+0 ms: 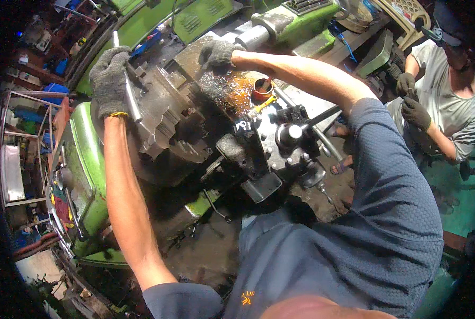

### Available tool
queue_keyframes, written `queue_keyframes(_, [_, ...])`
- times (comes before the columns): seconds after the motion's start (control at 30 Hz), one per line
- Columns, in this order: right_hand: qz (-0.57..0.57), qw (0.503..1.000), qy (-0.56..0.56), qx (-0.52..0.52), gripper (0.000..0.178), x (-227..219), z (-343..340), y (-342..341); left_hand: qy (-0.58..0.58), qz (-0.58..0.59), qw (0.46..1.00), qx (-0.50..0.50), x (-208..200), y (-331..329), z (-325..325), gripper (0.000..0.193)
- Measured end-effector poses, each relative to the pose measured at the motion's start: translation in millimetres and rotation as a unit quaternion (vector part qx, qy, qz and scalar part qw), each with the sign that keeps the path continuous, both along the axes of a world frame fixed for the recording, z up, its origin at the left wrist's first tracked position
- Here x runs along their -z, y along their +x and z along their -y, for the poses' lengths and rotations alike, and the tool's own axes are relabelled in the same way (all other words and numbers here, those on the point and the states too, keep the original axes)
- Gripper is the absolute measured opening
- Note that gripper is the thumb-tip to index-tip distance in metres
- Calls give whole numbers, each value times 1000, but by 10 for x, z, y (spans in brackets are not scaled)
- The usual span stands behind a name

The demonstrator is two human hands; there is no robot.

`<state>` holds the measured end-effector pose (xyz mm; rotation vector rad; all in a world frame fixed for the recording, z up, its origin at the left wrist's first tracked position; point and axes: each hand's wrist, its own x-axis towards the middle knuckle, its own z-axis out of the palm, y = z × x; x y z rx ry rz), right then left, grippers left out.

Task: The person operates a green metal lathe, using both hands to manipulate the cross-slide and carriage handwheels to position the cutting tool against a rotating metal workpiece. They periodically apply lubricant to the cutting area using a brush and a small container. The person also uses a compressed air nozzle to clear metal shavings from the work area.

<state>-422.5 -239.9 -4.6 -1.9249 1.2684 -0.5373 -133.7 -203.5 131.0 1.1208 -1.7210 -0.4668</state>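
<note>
My left hand (110, 78), in a grey knitted glove, is wrapped round the bar of a T-handled chuck key (132, 101). The key's shank points at the side of a big lathe chuck (160, 127) with stepped jaws. Beyond the chuck face, my right hand (217, 55), gloved alike, is curled with its fingertips turned away from view. It rests by a grey metal block (192, 53) at the chuck's far side; what its fingers hold, if anything, is hidden. Shiny metal chips (227, 87) lie scattered just below that hand.
A red cup (261, 90) and a yellow-handled tool (264, 105) stand near the tool post (289, 135). The green tailstock (301, 24) is at the back. At right, another person (444, 90) wears dark gloves. A metal rack (27, 149) stands left.
</note>
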Motion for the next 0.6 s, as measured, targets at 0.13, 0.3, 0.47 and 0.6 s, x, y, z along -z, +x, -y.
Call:
queue_keyframes(0.13, [-72,997,-29,-14,26,139,28,242,0,5,1000,-22,-12,73,-56,17])
queue_keyframes(0.3, [36,999,-21,-35,29,559,281,178,42,-47,998,-3,16,-19,12,15])
queue_keyframes(0.47, [93,986,140,-13,31,501,184,318,-1,-24,1000,-18,44,96,-4,15])
queue_keyframes(0.6, [-190,969,-82,-132,39,435,324,297,23,-42,999,-8,11,16,-3,15])
